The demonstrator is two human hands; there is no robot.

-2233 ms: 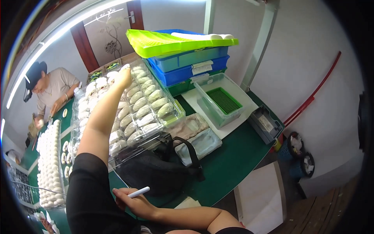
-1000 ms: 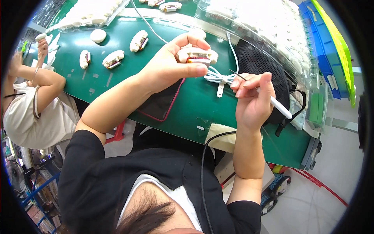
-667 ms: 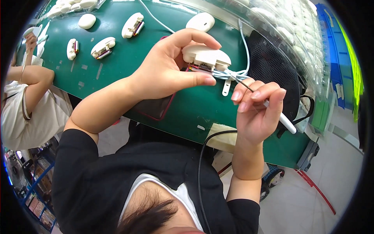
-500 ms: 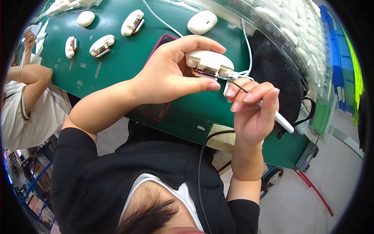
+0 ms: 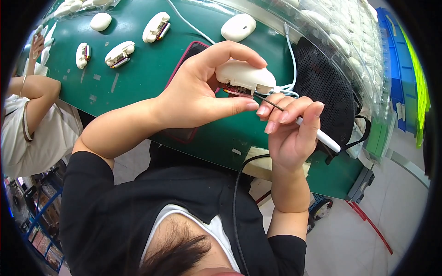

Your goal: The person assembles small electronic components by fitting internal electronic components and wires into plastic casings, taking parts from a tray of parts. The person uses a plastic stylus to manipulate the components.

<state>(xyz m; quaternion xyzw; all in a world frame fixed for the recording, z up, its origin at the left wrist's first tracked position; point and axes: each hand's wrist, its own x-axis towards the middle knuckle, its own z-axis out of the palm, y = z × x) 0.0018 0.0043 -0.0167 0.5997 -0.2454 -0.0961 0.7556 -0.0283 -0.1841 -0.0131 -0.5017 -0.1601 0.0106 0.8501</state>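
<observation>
My left hand (image 5: pixel 202 92) grips a white computer mouse (image 5: pixel 246 76) on its side, its open underside with circuit parts facing me. A white cable (image 5: pixel 289 50) runs from the mouse's front. My right hand (image 5: pixel 290 133) pinches a thin white pen-like tool (image 5: pixel 317 133); its dark metal tip touches the mouse's exposed edge. Both hands hover above the green table (image 5: pixel 138 73).
Several more white mice, such as one half-open mouse (image 5: pixel 155 26), lie on the far side of the table. A dark red-edged mat (image 5: pixel 186 55) sits under my left hand, a black mesh bag (image 5: pixel 322 83) to the right beside clear trays (image 5: pixel 350 37). Another person (image 5: pixel 27 119) sits left.
My view swung from looking out over the trays down to my hands. My left hand lifted the mouse and turned it; my right hand brought the tool tip to its edge.
</observation>
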